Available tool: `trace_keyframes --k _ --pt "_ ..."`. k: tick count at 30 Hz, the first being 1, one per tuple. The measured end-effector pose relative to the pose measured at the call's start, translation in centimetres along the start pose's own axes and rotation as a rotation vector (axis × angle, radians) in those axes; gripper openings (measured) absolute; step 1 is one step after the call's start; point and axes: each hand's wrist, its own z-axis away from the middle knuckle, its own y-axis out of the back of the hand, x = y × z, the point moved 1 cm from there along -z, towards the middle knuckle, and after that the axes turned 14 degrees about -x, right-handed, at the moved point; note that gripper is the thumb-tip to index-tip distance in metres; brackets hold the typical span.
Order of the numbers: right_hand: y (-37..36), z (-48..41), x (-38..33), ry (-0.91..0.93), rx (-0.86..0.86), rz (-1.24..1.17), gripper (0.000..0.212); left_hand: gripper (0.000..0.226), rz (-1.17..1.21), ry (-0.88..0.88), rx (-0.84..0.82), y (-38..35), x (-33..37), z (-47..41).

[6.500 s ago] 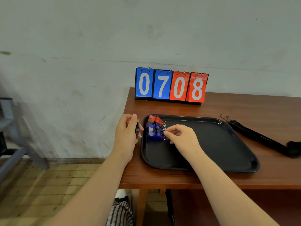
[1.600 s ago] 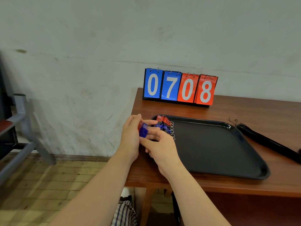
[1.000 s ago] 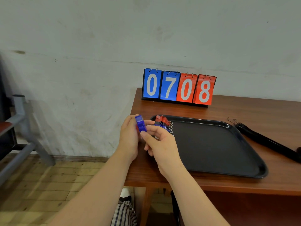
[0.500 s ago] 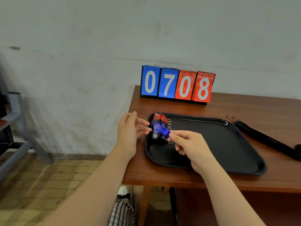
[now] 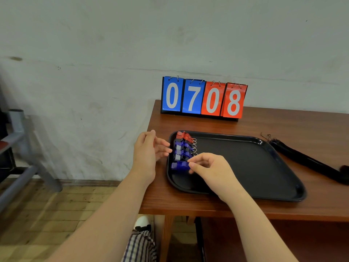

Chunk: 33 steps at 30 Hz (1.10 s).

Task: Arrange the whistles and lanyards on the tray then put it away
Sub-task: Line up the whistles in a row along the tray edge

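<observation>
1. At the left end of the tray (image 5: 255, 167), head view: blue whistle (image 5: 179, 165), nearest in the whistle row (image 5: 184, 146), long axis left-right, blunt end pointing left.
2. Right hand (image 5: 211, 171): fingertips pinch the blue whistle's right end.
3. Left hand (image 5: 149, 154): fingers loosely spread, holding nothing, beside the rim.

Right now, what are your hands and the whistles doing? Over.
Right hand pinching blue whistle in tray. Left hand open, empty. Lanyards outside tray, untouched.
</observation>
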Motion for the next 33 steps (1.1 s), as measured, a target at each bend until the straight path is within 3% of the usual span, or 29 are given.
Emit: trace_keyframes --k 7,33 --pt "-0.61 -0.43 0.19 -0.031 0.028 0.231 0.013 0.022 0.002 -0.003 0.001 -0.07 0.13 0.11" --pt "-1.05 -0.18 0.22 -0.040 0.126 0.319 0.010 0.022 -0.014 -0.005 0.012 -0.12 0.09 0.11"
